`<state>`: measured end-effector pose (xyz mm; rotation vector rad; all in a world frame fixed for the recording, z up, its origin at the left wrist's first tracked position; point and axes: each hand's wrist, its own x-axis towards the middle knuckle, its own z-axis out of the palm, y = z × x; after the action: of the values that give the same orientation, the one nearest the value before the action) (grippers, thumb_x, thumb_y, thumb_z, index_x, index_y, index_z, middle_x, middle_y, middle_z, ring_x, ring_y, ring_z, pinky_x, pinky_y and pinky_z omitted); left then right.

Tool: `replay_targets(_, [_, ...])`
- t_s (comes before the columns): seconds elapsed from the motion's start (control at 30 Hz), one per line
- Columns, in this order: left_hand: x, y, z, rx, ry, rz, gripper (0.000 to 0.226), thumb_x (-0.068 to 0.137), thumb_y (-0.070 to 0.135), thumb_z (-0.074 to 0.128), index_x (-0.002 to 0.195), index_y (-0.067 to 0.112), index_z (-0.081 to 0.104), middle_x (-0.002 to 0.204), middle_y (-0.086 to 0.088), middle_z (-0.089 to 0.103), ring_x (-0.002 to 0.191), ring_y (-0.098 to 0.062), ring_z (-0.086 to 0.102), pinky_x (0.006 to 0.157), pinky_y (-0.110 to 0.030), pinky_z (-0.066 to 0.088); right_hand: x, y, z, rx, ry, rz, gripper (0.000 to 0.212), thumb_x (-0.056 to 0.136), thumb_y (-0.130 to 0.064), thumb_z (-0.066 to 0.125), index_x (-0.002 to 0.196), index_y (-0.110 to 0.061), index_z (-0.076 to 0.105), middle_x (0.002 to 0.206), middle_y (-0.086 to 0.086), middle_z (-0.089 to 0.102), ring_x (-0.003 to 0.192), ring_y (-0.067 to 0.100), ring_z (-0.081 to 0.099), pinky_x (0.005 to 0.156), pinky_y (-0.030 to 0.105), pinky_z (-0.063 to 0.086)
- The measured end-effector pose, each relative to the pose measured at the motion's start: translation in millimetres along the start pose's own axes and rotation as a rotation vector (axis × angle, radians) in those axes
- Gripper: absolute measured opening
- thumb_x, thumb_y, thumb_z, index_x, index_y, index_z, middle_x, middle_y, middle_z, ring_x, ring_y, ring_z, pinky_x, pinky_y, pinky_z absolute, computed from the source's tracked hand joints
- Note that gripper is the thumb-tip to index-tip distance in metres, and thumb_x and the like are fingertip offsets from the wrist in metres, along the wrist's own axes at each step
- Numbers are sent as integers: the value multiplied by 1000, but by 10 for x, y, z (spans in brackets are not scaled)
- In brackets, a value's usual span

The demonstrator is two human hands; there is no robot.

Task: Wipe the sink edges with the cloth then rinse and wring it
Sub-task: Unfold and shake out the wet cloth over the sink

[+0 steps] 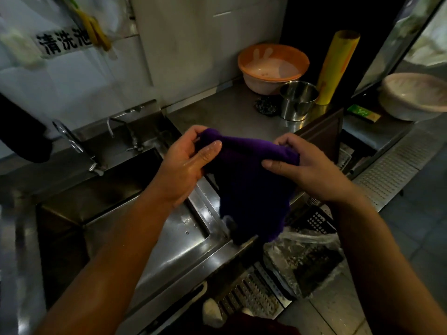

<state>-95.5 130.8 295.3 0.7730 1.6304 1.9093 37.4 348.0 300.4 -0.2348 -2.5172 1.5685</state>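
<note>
1. I hold the purple cloth (251,180) up in the air with both hands, over the right edge of the sink (193,240).
2. My left hand (186,163) grips the top left corner of the cloth. The thumb lies flat on the front and the other fingers (193,132) curl round behind it.
3. My right hand (304,165) pinches the top right corner. The thumb is on the front and the fingers curl over the top edge.
4. The cloth is stretched between my two hands. The rest of it hangs down, and its bottom end is near the metal rim of the sink. I cannot tell if it touches the rim.
5. The sink is dark and deep. It is on my left. There are drops of water on its shiny edge.
6. A tap (75,146) stands at the back of the sink.
7. On the counter (229,112) behind the cloth there is an orange bowl (273,66), a metal cup (298,100) and a yellow roll (336,68).
8. A white bowl (413,97) sits far to the right.
</note>
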Motion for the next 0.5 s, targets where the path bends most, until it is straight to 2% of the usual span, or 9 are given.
replay_targets(0.07, [33,15,-146,-36,-59,2,24,88,11,61,111,16,60,105,-2,68,107,-24,64,92,-39,53,31,-25,60,-82,3,37,39,80,-46,68,104,-16,62,97,2,70,84,15,70,74,41,59])
replay_targets(0.13, [52,14,-279,-45,-91,6,33,88,7,60,120,14,58,114,-6,67,115,-28,63,96,-41,51,49,-40,122,-131,3,47,35,83,-48,66,104,-20,64,98,-2,70,86,11,70,77,40,60])
replay_targets(0.23, [81,-16,-435,-36,-61,25,36,88,5,59,122,15,58,115,-5,67,116,-28,63,97,-42,53,110,-62,184,-150,66,21,32,84,-44,70,109,-24,66,101,-7,71,89,7,70,77,33,61])
replay_targets(0.3, [125,-32,-493,-34,-1,43,35,86,5,60,120,16,57,111,-2,68,112,-25,65,96,-44,54,172,-69,196,-142,63,46,38,81,-42,74,114,-28,64,106,-9,70,92,5,70,78,28,61])
replay_targets(0.4, [221,-69,-538,-83,74,13,41,89,-1,62,126,14,52,112,-2,69,112,-23,66,95,-41,54,284,-115,182,-56,-79,140,44,79,-37,78,120,-32,62,108,-12,70,95,4,70,78,25,61])
replay_targets(0.5, [372,-71,-564,-115,104,-37,43,90,-4,59,129,12,50,110,-1,71,108,-19,68,90,-33,55,474,-162,138,-88,-182,163,37,82,-31,78,117,-30,65,105,-10,73,94,7,72,78,26,61])
